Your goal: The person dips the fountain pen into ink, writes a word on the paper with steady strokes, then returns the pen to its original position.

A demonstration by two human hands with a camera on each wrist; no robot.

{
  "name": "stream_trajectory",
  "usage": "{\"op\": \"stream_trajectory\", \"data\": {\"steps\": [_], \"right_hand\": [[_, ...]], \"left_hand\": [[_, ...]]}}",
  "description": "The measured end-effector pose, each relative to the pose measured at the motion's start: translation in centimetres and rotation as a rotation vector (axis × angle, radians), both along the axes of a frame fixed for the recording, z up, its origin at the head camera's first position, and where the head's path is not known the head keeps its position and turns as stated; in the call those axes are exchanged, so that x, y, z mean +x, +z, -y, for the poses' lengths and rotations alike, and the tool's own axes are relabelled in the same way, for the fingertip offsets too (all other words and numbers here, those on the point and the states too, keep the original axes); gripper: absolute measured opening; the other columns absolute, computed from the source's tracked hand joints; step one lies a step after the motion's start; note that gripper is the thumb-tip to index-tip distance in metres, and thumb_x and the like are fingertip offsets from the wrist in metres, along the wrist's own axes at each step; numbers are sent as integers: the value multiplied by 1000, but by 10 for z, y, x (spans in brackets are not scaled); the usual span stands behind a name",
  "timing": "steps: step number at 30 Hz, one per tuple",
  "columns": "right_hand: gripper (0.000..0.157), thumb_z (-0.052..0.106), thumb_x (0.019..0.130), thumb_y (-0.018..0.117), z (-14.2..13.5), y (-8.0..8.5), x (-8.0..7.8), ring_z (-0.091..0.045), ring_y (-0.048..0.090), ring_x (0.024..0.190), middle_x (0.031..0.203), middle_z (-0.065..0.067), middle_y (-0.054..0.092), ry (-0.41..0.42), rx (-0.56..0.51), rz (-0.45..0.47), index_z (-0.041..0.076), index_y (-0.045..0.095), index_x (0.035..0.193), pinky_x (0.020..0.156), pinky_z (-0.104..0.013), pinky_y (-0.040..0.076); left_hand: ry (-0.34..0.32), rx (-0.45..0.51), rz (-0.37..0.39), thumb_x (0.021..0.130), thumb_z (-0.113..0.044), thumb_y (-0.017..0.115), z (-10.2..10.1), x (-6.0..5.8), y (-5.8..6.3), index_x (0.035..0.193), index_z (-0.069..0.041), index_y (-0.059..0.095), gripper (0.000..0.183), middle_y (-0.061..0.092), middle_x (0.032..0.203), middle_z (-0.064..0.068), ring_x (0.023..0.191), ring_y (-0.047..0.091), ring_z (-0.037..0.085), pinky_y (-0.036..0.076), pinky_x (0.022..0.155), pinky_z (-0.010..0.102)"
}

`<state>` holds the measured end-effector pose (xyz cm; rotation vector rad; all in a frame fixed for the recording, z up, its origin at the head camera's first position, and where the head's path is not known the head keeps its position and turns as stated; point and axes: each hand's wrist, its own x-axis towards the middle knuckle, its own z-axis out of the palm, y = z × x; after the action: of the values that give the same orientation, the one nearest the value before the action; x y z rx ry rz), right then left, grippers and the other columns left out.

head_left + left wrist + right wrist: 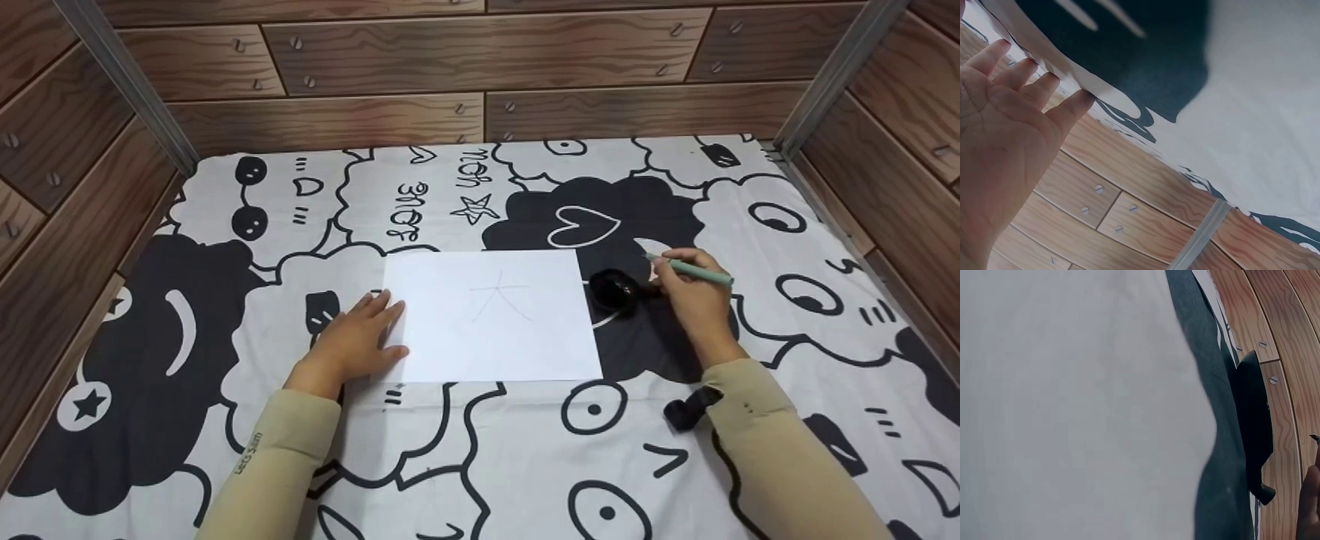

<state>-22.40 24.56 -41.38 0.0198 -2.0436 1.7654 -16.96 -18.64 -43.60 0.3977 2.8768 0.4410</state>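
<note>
A sheet of white paper (450, 330) lies on the patterned cloth, bearing thin drawn strokes (500, 291): a crossbar with lines branching below it. My left hand (358, 341) rests at the paper's left edge, fingers spread and fairly straight; its palm side shows in the left wrist view, where the hand (1010, 129) appears at the left. To the right of the paper, my right hand (697, 300) pinches a light green pen (701, 271), tip pointing left. Beside that hand sits a glossy black bowl-shaped thing (613, 291) with a short handle; its exact kind is unclear.
The black-and-white cartoon cloth (525, 442) covers the surface. Wood-patterned panels (480, 56) stand behind and at both sides, with grey posts (832, 75) in the back corners. A black strap device (690, 409) is at the right sleeve.
</note>
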Motion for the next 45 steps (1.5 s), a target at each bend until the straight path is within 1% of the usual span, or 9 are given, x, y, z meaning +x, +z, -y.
{"op": "stream_trajectory", "data": {"steps": [11,17,23,30,34,37,40,42,45], "right_hand": [[17,-4,86,64,-7,-2,4,-4,52,53,68,1,56,17,53,-54,-17,56,95,49,-16,42],[20,0,90,62,-13,-2,5,-11,52,56,70,-13,57,114,54,-14,-17,59,100,50,-20,44],[26,5,93,60,-20,-1,6,-9,66,68,81,-12,69,213,115,38,-16,59,109,59,-20,53],[28,-3,90,61,-36,-17,0,-15,69,78,97,-27,67,345,130,20,-12,59,117,62,-24,55],[35,-4,91,59,-44,-19,-1,-14,69,81,107,-24,66,435,182,15,-10,55,125,64,-23,55],[38,3,96,53,-50,-17,0,-13,69,87,115,-15,66,511,191,71,-6,50,133,69,-24,55],[38,8,102,43,-56,-14,1,-16,68,91,119,-9,65,588,147,131,-6,46,136,72,-26,54],[38,10,103,40,-59,-14,1,-18,67,91,119,-9,65,617,112,156,-7,46,137,73,-26,54],[37,9,102,44,-61,-14,2,-22,67,92,119,-13,64,629,121,166,-8,47,135,75,-28,55]], "left_hand": [[-10,-9,-13,91,-39,61,0,0,-2,148,-11,36,69,25,154,13,141,17,35,19,108,60],[-18,0,-21,90,-39,62,0,1,0,147,-9,37,68,26,153,15,141,18,37,20,107,61],[-14,4,-19,91,-38,62,0,1,0,147,-9,37,68,26,154,15,141,17,36,20,108,60],[-16,-2,-21,91,-38,62,0,1,0,147,-9,37,68,26,154,15,141,18,37,20,108,61],[-8,-2,-14,90,-38,62,0,1,-1,147,-9,37,68,26,154,14,141,17,36,20,107,61],[-2,0,-9,90,-39,62,0,1,-1,147,-9,38,68,26,154,14,141,17,36,20,108,61],[-3,-3,-8,90,-39,61,0,0,-2,147,-10,37,68,25,154,14,141,16,36,20,108,60],[-6,-4,-10,90,-39,61,0,0,-2,147,-10,37,68,25,154,14,141,16,36,20,108,61],[-12,-7,-18,91,-39,61,0,0,-2,147,-9,37,68,26,154,14,141,17,36,20,107,61]]}}
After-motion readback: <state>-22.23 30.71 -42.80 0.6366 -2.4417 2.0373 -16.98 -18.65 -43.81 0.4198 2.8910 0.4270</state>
